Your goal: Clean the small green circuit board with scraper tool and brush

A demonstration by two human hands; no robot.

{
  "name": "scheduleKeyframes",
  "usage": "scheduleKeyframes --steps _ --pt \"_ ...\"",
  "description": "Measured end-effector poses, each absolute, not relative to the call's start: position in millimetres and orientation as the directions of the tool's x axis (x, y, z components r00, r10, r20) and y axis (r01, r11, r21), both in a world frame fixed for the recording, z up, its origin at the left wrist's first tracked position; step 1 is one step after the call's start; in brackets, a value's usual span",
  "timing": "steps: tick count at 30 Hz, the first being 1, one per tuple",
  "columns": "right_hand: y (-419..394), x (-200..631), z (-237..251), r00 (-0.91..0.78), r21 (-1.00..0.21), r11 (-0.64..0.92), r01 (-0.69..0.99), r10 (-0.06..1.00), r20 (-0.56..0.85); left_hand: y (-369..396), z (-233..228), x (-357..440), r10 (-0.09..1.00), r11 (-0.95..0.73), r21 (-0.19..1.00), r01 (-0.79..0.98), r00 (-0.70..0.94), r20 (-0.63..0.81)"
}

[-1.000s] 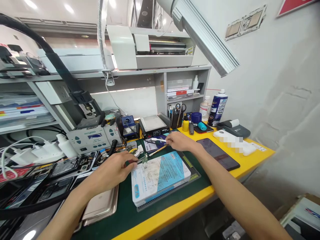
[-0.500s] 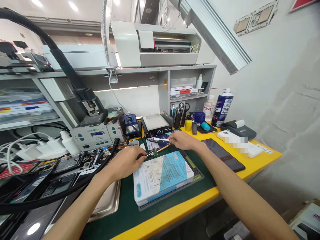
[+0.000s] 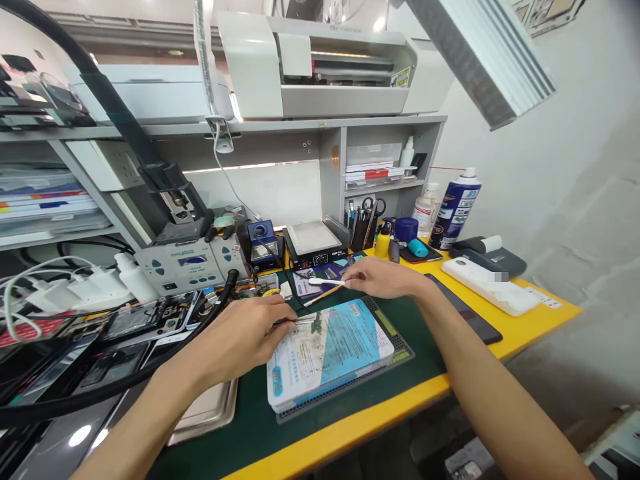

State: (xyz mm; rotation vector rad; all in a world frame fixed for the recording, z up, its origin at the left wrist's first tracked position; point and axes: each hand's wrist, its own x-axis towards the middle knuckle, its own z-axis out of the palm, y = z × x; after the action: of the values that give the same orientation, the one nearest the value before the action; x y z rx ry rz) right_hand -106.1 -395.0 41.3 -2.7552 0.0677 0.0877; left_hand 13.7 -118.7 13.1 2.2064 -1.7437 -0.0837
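My left hand [image 3: 260,327] is closed on metal tweezers [image 3: 303,321]. At their tips is a small green circuit board [image 3: 317,325], just over the white and blue case [image 3: 345,360]. Whether the board touches the case I cannot tell. Behind the case, my right hand [image 3: 375,275] pinches a thin white brush [image 3: 327,283], whose head points left. The brush and the board are apart. A thin wooden-coloured stick [image 3: 323,295] lies on the bench below the brush.
Phone parts [image 3: 135,323] and a black hose [image 3: 165,367] crowd the left. A hot plate [image 3: 313,243] and a soldering stand [image 3: 263,247] stand at the back. To the right are a dark tablet [image 3: 467,310], a white device [image 3: 480,283] and a spray can [image 3: 455,207].
My left hand has brought the tweezers and board forward from the case's back edge to over its top. My right hand still holds the brush behind the case. The view has shifted slightly.
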Motion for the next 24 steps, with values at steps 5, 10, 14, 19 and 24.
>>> scheduleKeyframes --steps 5,10,14,19,24 --pt "-401 -115 51 0.982 -0.44 -0.897 -0.035 0.051 -0.181 -114 6 13 -0.972 -0.177 0.225 -0.958 0.207 0.116" --pt "-397 -121 57 0.959 -0.471 -0.88 -0.056 0.084 -0.271 -106 2 18 -0.965 -0.223 0.213 -0.951 0.247 0.09" --pt "-394 -125 63 0.954 -0.47 -0.879 -0.081 0.068 -0.293 -101 0 23 -0.955 -0.261 0.2 -0.944 0.282 0.086" --pt "-384 -125 66 0.966 -0.486 -0.873 -0.048 0.084 -0.246 -102 4 17 -0.951 -0.284 0.159 -0.946 0.298 0.077" --pt "-366 -122 59 0.974 -0.437 -0.899 -0.014 0.086 -0.209 -106 9 2 -0.962 -0.246 0.134 -0.96 0.258 0.088"
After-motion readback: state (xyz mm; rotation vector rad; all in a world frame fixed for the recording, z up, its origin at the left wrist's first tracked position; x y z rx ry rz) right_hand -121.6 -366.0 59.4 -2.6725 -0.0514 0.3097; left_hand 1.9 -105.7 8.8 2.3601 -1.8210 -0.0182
